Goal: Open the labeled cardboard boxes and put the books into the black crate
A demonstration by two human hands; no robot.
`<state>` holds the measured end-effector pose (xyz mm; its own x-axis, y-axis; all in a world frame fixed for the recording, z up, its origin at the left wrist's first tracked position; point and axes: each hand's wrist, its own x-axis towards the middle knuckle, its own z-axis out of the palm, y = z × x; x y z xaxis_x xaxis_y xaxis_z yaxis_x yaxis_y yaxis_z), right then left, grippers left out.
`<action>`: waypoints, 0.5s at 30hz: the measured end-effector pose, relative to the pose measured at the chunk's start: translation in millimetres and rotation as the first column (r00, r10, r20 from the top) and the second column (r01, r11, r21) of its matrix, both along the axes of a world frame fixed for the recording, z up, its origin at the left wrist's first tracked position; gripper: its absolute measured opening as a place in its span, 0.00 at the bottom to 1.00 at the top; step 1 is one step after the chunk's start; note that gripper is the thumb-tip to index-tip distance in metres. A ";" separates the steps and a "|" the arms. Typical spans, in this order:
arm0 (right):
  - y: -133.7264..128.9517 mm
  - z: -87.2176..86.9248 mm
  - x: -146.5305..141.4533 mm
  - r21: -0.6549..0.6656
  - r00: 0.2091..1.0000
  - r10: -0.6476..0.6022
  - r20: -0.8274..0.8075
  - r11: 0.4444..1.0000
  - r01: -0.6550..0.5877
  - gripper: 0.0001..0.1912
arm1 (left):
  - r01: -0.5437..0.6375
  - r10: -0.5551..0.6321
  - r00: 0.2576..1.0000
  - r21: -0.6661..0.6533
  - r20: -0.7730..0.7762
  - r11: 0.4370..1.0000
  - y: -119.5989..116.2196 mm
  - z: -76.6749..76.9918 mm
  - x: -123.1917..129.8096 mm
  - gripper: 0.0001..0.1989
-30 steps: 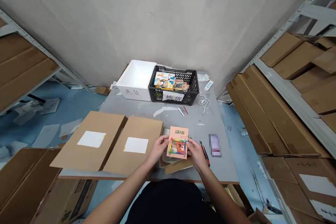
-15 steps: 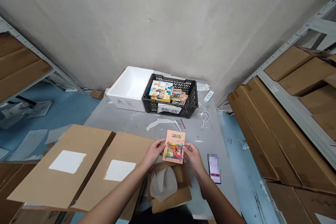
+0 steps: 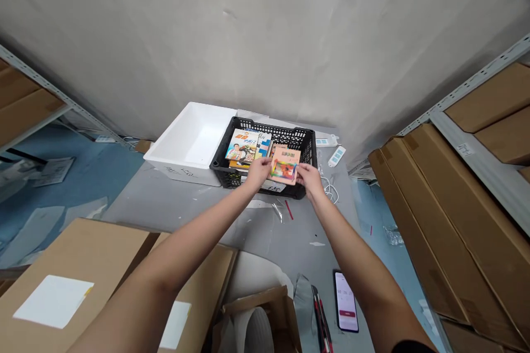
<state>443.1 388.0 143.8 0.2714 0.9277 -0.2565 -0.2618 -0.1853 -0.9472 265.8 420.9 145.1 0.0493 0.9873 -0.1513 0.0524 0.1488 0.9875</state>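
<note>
Starting from the body side, an open carton [image 3: 285, 309] with pale wrapping [image 3: 253, 328] inside is noted well short of the hands; a cutter [image 3: 321, 317] and a phone [image 3: 345, 304] are laid on the near side of the right hand.

Step in hand, as judged: a booklet [image 3: 285, 163] is being held at the crate, not yet let go. Its left edge is pinched by the left hand [image 3: 259, 172] and its right edge by the right hand [image 3: 309, 178], both nearly closed. It is thus found directly between the hands, cover upward, over the near side of the black crate [image 3: 285, 133]. Clearance of the rim and an even grip are judged to be called for.

Beyond the left hand, other books [image 3: 243, 146] are contained in the crate; farther left, a white bin [image 3: 165, 161] is placed beside it.
</note>
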 end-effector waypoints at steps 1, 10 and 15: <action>22.0 2.4 3.9 0.001 1.000 -0.004 0.022 1.000 0.004 0.08 | -0.014 0.015 1.000 0.026 -0.019 1.000 17.3 2.7 5.6 0.13; 92.9 -26.6 22.4 -0.115 0.980 0.021 0.197 0.993 0.002 0.05 | -0.101 0.105 0.967 0.027 -0.234 0.994 63.2 -7.5 4.0 0.17; -8.2 -31.1 19.4 0.132 0.968 -0.055 0.246 0.991 0.023 0.13 | -0.002 0.031 0.980 0.147 -0.199 0.989 -27.2 -14.7 -37.5 0.16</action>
<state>462.6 379.8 112.7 0.3482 0.9357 -0.0567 -0.0199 -0.0531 -0.9984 228.3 393.7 130.4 0.0163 0.9998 -0.0112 0.2497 0.0068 0.9683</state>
